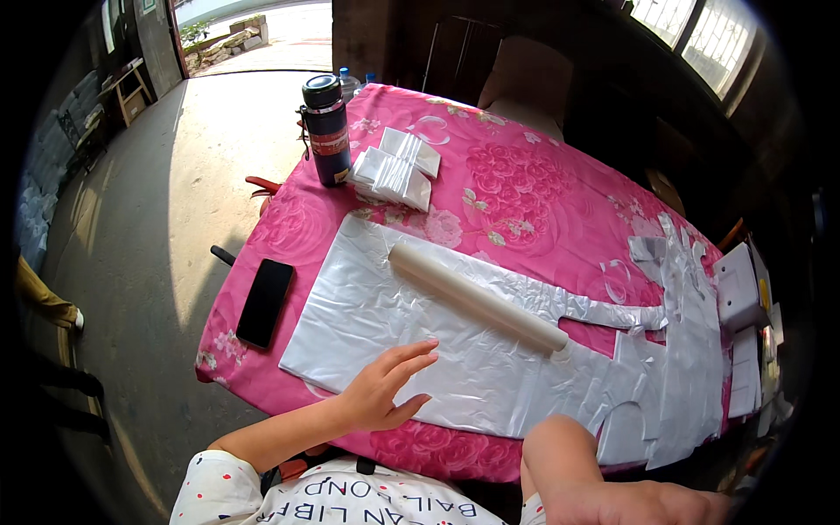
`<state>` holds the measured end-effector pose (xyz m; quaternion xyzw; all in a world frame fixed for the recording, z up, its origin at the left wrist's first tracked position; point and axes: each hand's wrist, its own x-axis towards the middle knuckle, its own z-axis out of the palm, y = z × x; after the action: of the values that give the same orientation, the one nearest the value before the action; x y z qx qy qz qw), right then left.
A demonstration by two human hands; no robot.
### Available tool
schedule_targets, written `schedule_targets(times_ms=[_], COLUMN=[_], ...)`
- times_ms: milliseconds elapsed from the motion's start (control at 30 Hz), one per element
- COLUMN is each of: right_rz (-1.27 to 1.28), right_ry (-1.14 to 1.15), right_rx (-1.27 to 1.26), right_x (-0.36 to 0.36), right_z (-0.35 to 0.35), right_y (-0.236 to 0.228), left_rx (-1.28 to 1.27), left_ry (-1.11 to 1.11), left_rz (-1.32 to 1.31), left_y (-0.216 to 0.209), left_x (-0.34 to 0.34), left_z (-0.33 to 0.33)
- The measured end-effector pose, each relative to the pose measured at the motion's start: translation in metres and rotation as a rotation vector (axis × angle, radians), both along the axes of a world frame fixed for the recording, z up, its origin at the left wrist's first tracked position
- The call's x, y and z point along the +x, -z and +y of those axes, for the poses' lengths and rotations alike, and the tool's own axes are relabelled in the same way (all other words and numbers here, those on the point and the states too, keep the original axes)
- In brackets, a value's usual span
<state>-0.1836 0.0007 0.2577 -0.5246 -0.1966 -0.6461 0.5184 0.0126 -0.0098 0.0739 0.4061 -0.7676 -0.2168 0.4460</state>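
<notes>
Sunlight falls on a bare concrete floor (131,219) to the left of a desk (525,184) covered with a pink flowered cloth. Across the near half of the desk lies a flat sheet of thin white plastic (394,324), cut like a garment, its narrow strap pieces trailing off to the right. A roll of clear film (477,296) rests on top of the sheet, running diagonally from far left to near right.

The left hand (381,392) hovers low over the near edge of the plastic sheet, palm down, its grip wide with fingers spread and holding nothing; whether the fingertips touch the sheet I cannot tell. The right hand is out of view: only the right forearm (569,464) shows, bent at the near edge of the desk, so its grip cannot be told.

At the left edge of the desk a black phone (265,302) lies face up, just beside the sheet. Farther off stands a dark flask (326,129) with a red band, and right next to it a small heap of folded white plastic packets (398,166). Stacks of white paper pieces (739,297) sit at the far right end.
</notes>
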Motion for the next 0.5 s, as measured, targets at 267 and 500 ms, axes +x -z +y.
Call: schedule_targets(times_ms=[267,500], right_rz=[0.391,1.412], right_ry=[0.346,1.161], right_rx=[-0.332,-0.130], right_x=[-0.029,-0.073], right_z=[-0.017,-0.158], right_y=[0.035,0.228], left_rx=[0.110,0.209], left_ry=[0.013,0.003], left_rz=[-0.063,-0.169], left_y=[0.013,0.027], left_x=[-0.015,-0.017], left_z=[0.031,0.042])
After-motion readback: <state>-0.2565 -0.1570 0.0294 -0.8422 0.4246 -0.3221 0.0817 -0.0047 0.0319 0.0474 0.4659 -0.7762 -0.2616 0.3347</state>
